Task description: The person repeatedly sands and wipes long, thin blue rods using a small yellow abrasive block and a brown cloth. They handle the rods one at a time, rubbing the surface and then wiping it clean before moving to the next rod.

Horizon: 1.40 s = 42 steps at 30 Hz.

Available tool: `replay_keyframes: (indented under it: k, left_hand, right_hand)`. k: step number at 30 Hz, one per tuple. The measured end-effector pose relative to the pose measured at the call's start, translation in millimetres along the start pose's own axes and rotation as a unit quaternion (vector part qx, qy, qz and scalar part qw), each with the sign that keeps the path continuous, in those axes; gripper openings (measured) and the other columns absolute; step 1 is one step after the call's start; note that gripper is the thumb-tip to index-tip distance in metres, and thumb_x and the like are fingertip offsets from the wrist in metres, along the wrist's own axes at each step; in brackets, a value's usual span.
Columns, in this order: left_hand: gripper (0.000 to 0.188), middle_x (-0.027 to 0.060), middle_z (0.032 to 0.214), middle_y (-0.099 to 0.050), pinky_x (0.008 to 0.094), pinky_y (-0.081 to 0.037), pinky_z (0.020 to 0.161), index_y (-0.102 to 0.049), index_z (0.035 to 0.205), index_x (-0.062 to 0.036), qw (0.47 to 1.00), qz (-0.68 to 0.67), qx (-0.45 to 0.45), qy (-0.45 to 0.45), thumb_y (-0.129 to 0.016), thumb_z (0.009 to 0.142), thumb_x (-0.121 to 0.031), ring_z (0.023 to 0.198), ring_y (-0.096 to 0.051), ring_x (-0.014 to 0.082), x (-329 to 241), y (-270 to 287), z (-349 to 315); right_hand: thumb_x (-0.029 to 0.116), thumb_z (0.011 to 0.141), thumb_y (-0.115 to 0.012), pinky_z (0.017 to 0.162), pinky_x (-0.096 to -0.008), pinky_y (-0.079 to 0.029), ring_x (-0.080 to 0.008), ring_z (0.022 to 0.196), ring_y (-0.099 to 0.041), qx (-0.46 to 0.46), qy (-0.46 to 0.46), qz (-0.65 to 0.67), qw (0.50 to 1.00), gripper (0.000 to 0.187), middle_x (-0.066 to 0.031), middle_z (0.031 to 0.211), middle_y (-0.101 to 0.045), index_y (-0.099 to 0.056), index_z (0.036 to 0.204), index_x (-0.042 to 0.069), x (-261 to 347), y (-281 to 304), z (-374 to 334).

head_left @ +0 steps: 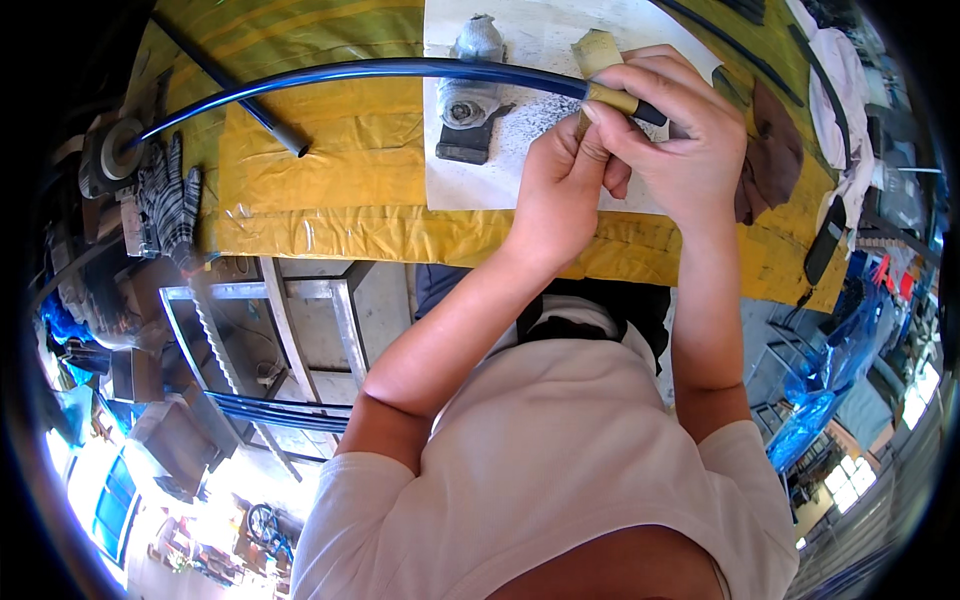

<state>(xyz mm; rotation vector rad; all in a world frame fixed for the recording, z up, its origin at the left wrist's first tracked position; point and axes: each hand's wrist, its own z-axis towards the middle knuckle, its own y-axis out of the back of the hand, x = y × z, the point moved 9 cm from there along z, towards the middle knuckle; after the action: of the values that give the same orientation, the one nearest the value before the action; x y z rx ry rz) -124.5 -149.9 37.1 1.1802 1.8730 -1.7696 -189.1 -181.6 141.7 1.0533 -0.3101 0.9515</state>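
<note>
Dark tube [400,67] and tan strip [611,97] are pinched by the right hand [688,135] (left hand [562,185] grips strip).

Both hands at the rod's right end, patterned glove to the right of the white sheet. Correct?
One error: the patterned glove is to the left of the white sheet, not the right; the head view shows it. The left hand and right hand are indeed at the right end of the rod.
</note>
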Motion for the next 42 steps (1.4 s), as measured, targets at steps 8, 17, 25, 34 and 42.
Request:
replay_keyframes:
  k: [8, 17, 25, 34, 42]
  left_hand:
    - [0.025, -0.0013, 0.067, -0.043, 0.0236, -0.038, 0.06, -0.052, 0.087, -0.0027, 1.0, 0.004, 0.003, -0.004, -0.042, 0.097, -0.024, 0.062, -0.04, 0.0084, -1.9, -0.8, 0.0]
    - [0.026, -0.0015, 0.066, -0.043, 0.0233, -0.038, 0.061, -0.052, 0.087, -0.0026, 1.0, 0.007, 0.005, -0.001, -0.042, 0.097, -0.025, 0.062, -0.041, 0.0087, -3.5, -2.9, 0.0]
    - [0.026, -0.0018, 0.066, -0.043, 0.0232, -0.039, 0.061, -0.053, 0.087, -0.0027, 1.0, 0.0, 0.004, 0.003, -0.043, 0.097, -0.025, 0.062, -0.041, 0.0086, -1.1, -2.3, 0.2]
    - [0.025, -0.0018, 0.065, -0.043, 0.0223, -0.038, 0.059, -0.051, 0.083, -0.0048, 1.0, 0.008, -0.004, 0.017, -0.043, 0.097, -0.024, 0.061, -0.043, 0.0088, 1.1, -2.7, 0.0]
    - [0.025, 0.0001, 0.066, -0.047, 0.0208, -0.036, 0.056, -0.051, 0.083, -0.0046, 0.998, 0.059, 0.017, 0.028, -0.04, 0.098, -0.021, 0.061, -0.045, 0.0086, 6.6, -15.6, -3.0]
  right_hand:
    - [-0.006, 0.06, -0.072, 0.065, -0.0241, -0.046, -0.0174, 0.075, -0.059, 0.009, -0.017, 0.02, 1.0, 0.023, -0.0092, 0.078, -0.06, -0.063, 0.082, -0.004, 0.6, -2.0, -1.0]
    - [-0.006, 0.06, -0.072, 0.064, -0.0242, -0.046, -0.0173, 0.074, -0.059, 0.006, -0.01, 0.023, 1.0, 0.023, -0.0091, 0.078, -0.06, -0.063, 0.082, -0.004, 0.8, -0.1, -0.3]
    - [0.0, 0.061, -0.074, 0.059, -0.0234, -0.049, -0.0156, 0.067, -0.06, 0.002, 0.006, 0.007, 1.0, 0.024, -0.0062, 0.08, -0.062, -0.066, 0.083, 0.001, -1.2, 0.3, -0.7]
    - [0.001, 0.062, -0.074, 0.06, -0.0241, -0.049, -0.0164, 0.068, -0.061, 0.01, 0.002, 0.008, 1.0, 0.023, -0.0067, 0.079, -0.062, -0.066, 0.084, 0.002, -3.7, 1.5, -1.3]
    - [0.004, 0.062, -0.076, 0.065, -0.0263, -0.049, -0.0199, 0.072, -0.061, 0.054, -0.004, -0.013, 0.998, 0.029, -0.0089, 0.081, -0.063, -0.068, 0.09, 0.003, -13.9, 15.9, -4.8]
